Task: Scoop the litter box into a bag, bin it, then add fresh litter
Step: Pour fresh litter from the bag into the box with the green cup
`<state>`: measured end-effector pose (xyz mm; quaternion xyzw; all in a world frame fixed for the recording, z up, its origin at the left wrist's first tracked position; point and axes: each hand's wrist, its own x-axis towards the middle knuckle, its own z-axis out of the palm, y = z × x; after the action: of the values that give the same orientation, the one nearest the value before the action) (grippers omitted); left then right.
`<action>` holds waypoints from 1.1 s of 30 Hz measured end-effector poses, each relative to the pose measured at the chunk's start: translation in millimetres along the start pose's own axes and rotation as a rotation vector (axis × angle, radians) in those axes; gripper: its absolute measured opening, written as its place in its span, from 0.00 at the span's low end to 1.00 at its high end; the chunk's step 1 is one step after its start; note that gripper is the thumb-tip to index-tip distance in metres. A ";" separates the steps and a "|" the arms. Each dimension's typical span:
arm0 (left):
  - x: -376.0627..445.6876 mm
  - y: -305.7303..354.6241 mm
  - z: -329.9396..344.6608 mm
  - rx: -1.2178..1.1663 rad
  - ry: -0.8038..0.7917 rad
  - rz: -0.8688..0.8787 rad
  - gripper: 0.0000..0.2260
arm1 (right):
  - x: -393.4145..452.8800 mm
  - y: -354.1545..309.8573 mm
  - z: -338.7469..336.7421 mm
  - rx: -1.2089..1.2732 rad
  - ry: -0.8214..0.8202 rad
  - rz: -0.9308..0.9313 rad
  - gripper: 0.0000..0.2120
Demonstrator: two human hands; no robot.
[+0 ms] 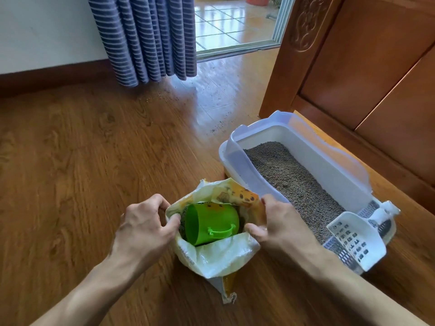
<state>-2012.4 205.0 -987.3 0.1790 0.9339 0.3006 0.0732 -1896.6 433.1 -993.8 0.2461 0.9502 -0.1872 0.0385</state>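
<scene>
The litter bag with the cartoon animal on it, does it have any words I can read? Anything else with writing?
Litter bag: small print along its folded rim, too blurred to read.
White litter scoop: a tiny embossed mark, unreadable.
Green cup: no words.
Litter box: no words.

The floor [82, 149] is glossy wood with visible grain, and the cabinet [364, 67] is polished wood. The box [306, 147], sieve scoop [357, 241] and green cup [211, 222] are smooth plastic; the litter [289, 175] looks grainy and matt. The bag [219, 257] is shiny woven plastic, the curtain [146, 36] striped cloth.
</scene>
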 end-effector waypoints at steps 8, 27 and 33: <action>-3.6 -18.4 8.3 0.123 -0.260 -0.144 0.18 | -3.2 11.3 14.9 0.206 -0.103 0.114 0.19; 15.6 26.5 -89.5 -0.809 -0.180 -0.111 0.20 | 10.8 -53.2 -53.3 0.962 -0.067 -0.194 0.20; 15.4 3.0 -69.2 -0.740 -0.152 -0.174 0.19 | 11.9 -52.4 -25.1 0.593 0.080 -0.293 0.20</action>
<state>-2042.7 176.1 -930.0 0.0823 0.7658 0.5959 0.2273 -1931.9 405.5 -954.9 0.1146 0.8804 -0.4492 -0.0993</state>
